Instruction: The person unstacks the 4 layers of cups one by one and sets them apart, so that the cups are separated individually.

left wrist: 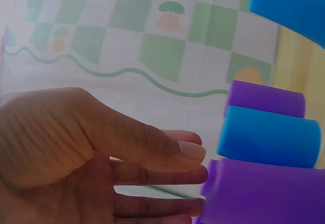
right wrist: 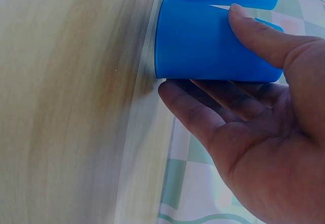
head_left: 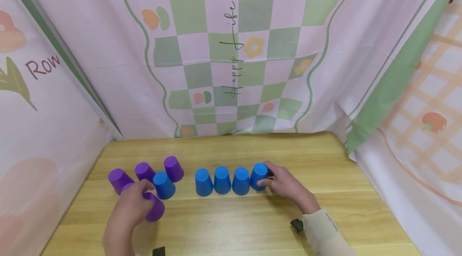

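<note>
Upside-down cups stand on the wooden table. My left hand [head_left: 131, 204] is over the purple group at the left, beside the nearest purple cup [head_left: 156, 209]. In the left wrist view the hand [left wrist: 127, 158] has extended fingers, their tips by the purple cup's [left wrist: 264, 193] base and none wrapped round it. A single blue cup [head_left: 164, 186] stands among the purple ones. My right hand [head_left: 286, 184] holds the rightmost blue cup [head_left: 258, 179] of a row; in the right wrist view, the thumb of this hand [right wrist: 264, 112] lies on the blue cup [right wrist: 203, 46], fingers along its other side.
Three more blue cups [head_left: 221, 180] stand left of the held one. Further purple cups [head_left: 174, 169] are behind and left of my left hand. A patterned curtain [head_left: 202, 63] hangs behind the table [head_left: 223, 224], with cloth at both sides.
</note>
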Available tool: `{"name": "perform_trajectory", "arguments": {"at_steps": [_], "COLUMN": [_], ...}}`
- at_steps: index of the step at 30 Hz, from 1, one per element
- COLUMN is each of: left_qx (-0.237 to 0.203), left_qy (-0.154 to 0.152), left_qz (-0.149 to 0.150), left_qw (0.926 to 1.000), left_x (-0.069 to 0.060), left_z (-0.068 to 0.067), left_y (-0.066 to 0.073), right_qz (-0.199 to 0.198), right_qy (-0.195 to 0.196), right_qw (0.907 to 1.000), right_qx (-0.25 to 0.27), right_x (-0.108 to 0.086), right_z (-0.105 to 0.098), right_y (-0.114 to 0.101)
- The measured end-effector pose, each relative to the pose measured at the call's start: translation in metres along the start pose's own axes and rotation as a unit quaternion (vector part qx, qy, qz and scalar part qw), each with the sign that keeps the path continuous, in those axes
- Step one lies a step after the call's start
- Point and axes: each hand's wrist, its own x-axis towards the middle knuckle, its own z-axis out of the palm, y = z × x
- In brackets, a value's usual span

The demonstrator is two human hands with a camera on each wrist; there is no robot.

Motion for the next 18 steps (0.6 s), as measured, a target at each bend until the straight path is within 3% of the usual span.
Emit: {"name": "perform_trajectory", "arguments": {"at_steps": [11, 18], "left_qx": [-0.001, -0.018], "left_qy": [0.029, 0.075], "left_qz": [0.051, 0.104], "left_qw": [0.9983, 0.9916], "left_x": [-0.008, -0.006], "left_z": [-0.005, 0.002], "left_y": [0.016, 0.022], "right_qz": [0.002, 0.004], "right_qy": [0.000, 0.000], "right_qw": [1.0000, 1.0000], "right_qx": [0.001, 0.005], "right_x": [0.000, 0.000], "right_z": [0.000, 0.000], "right_y": [-0.001, -0.002]}}
